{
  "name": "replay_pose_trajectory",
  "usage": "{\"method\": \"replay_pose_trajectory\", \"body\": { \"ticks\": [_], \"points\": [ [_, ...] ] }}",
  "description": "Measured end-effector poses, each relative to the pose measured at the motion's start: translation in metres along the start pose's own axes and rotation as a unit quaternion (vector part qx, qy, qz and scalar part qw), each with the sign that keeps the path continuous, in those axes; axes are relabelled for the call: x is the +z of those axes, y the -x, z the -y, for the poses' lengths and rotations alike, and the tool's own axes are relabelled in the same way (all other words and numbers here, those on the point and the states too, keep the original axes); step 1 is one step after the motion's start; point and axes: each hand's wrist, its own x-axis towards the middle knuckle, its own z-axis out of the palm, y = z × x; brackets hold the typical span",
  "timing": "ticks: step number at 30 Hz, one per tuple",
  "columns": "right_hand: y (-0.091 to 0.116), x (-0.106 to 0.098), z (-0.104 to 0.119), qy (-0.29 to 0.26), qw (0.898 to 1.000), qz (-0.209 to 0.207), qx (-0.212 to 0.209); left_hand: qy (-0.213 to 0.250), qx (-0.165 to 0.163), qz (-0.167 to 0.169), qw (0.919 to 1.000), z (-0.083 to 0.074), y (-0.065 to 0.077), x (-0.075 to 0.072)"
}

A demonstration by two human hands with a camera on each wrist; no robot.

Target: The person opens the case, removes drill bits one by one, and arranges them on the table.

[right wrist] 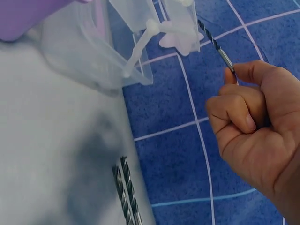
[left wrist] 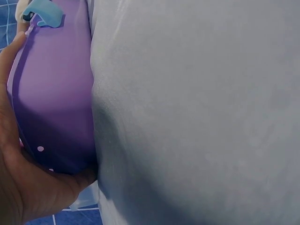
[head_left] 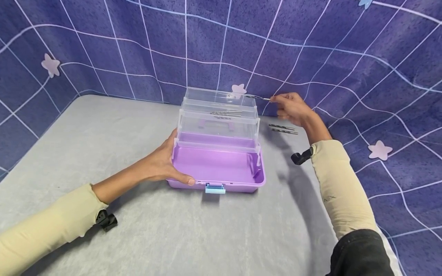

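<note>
The left hand [head_left: 161, 163] is gripping the left side of the purple box [head_left: 214, 165] on the grey counter [head_left: 172, 237] while the right hand [head_left: 291, 109] is pinching a drill bit [head_left: 264, 99], its tip near the top clear tray [head_left: 208, 94], two other bits [head_left: 284, 131] lying to the box's right.

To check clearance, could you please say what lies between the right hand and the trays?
A drill bit, pinched by the right hand; the right wrist view shows it.
</note>
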Motion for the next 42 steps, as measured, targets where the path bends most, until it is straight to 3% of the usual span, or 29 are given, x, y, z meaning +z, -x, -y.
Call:
{"method": "replay_pose_trajectory", "body": {
  "ticks": [7,16,31,38,42],
  "points": [
    [0.007,-0.014,-0.010,-0.033,0.999,-0.025,-0.011,-0.002,0.003,-0.002,1.0000,0.000,0.000,-0.001],
    [0.019,-0.037,-0.029,-0.043,0.999,-0.010,-0.002,0.007,0.008,0.001,0.9999,0.001,0.000,0.000],
    [0.033,-0.084,-0.082,0.047,0.996,0.015,0.077,0.012,0.009,-0.001,0.9999,0.001,0.001,0.000],
    [0.037,-0.095,-0.101,0.083,0.992,0.028,0.094,0.013,0.003,-0.002,0.9999,0.000,0.003,0.000],
    [0.038,-0.097,-0.109,0.095,0.988,0.012,0.119,0.017,0.008,-0.002,0.9998,0.001,0.002,0.000]
  ]
}}
